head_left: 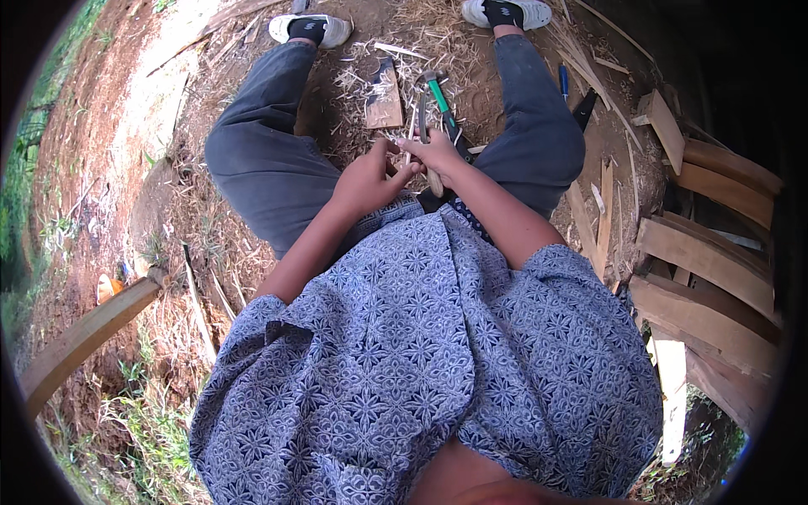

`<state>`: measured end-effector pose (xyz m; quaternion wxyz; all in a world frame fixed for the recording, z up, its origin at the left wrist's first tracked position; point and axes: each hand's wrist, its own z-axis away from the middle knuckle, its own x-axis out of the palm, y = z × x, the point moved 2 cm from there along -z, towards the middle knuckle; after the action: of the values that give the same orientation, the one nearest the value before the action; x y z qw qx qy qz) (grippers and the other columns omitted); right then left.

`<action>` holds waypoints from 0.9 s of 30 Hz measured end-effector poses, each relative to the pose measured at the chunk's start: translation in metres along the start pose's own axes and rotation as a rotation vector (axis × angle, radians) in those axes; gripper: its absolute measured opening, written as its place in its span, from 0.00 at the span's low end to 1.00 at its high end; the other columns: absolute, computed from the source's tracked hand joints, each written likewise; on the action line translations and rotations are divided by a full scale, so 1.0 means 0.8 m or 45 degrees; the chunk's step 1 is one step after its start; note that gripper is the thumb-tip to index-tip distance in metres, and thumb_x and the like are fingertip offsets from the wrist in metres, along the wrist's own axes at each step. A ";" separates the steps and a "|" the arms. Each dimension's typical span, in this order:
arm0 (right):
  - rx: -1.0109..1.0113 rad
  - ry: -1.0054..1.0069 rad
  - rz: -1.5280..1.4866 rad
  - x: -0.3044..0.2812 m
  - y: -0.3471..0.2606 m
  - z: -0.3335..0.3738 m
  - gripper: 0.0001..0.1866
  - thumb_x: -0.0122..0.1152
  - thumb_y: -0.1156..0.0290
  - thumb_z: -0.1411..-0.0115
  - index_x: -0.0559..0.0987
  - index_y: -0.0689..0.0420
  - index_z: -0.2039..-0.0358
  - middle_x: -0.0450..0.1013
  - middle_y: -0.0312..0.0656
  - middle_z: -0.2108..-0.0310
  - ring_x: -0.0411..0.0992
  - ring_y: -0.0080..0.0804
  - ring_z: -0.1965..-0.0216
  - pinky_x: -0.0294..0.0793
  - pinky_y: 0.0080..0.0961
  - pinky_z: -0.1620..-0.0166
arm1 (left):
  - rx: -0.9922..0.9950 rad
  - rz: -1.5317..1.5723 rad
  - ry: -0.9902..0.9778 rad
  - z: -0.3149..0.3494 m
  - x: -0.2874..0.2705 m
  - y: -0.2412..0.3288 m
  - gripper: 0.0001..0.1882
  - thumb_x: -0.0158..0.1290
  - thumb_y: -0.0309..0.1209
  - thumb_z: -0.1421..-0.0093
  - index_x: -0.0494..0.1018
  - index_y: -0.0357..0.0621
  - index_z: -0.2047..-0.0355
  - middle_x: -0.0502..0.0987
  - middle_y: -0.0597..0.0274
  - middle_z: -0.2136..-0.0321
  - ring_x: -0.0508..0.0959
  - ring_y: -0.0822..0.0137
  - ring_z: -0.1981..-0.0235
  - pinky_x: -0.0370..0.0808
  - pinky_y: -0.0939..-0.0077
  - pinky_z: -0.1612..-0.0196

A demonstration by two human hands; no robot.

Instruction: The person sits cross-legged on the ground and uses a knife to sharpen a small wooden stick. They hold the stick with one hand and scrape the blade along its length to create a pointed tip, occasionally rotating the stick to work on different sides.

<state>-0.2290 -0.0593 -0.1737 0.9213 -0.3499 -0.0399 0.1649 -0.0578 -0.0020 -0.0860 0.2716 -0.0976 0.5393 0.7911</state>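
The person sits with both knees bent and spread, and the hands meet in front of the waist, above the ground between the thighs. The right hand point(441, 155) is closed on a knife point(434, 180); the wooden handle end points toward the body and the narrow blade extends away from it. A thin pale stick point(411, 133) is located between the two hands, just left of the blade and roughly in line with it. The left hand point(369, 180) is partly curled, with its fingertips close to the right hand; whether it grips the stick cannot be told. Beyond the hands, a hammer point(439, 95) with a green and black handle lies on the ground, its head at the far end. A flat brown board point(386, 103) with a dark patch lies to the left of the hammer. Pale wood shavings point(427, 18) are scattered around both items. Beyond the right knee lies a blue-handled tool point(563, 77). Curved wooden pieces point(705, 257) are positioned farther right.
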 end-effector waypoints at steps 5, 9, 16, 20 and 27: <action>0.105 0.083 -0.001 0.012 -0.026 -0.014 0.28 0.75 0.67 0.41 0.70 0.61 0.46 0.76 0.44 0.63 0.79 0.29 0.70 0.77 0.23 0.73 | 0.342 -0.067 0.135 0.006 -0.006 0.017 0.31 0.68 0.44 0.44 0.70 0.47 0.45 0.82 0.55 0.64 0.84 0.50 0.64 0.79 0.56 0.61; 0.027 -0.052 -0.143 0.013 -0.031 -0.023 0.22 0.70 0.62 0.37 0.71 0.58 0.50 0.76 0.39 0.67 0.76 0.26 0.73 0.73 0.20 0.75 | 0.307 -0.004 0.184 -0.004 -0.013 0.018 0.12 0.64 0.29 0.41 0.81 0.43 0.56 0.79 0.55 0.62 0.82 0.57 0.65 0.79 0.65 0.62; 0.020 -0.124 -0.032 0.006 -0.051 0.002 0.24 0.49 0.49 0.26 0.70 0.58 0.45 0.75 0.38 0.69 0.70 0.23 0.79 0.70 0.23 0.77 | 0.417 -0.031 0.516 -0.042 -0.064 0.021 0.08 0.61 0.23 0.39 0.82 0.42 0.59 0.81 0.53 0.66 0.83 0.55 0.67 0.79 0.65 0.63; 0.048 -0.121 0.244 -0.008 -0.056 0.030 0.24 0.47 0.55 0.25 0.64 0.50 0.34 0.74 0.42 0.66 0.69 0.24 0.80 0.70 0.24 0.78 | 0.356 -0.098 0.476 -0.024 -0.090 0.028 0.05 0.63 0.23 0.39 0.81 0.40 0.63 0.81 0.54 0.67 0.83 0.56 0.69 0.79 0.66 0.66; 0.001 -0.296 0.478 -0.021 -0.076 0.061 0.18 0.48 0.64 0.25 0.69 0.49 0.37 0.71 0.32 0.75 0.64 0.17 0.79 0.66 0.22 0.74 | 0.453 -0.157 0.353 -0.004 -0.077 0.037 0.10 0.66 0.20 0.43 0.79 0.41 0.62 0.81 0.56 0.64 0.84 0.59 0.66 0.81 0.68 0.68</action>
<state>-0.2375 -0.0765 -0.0966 0.8638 -0.3296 -0.0798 0.3727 -0.0225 -0.0330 -0.0362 0.2557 -0.1886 0.6954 0.6446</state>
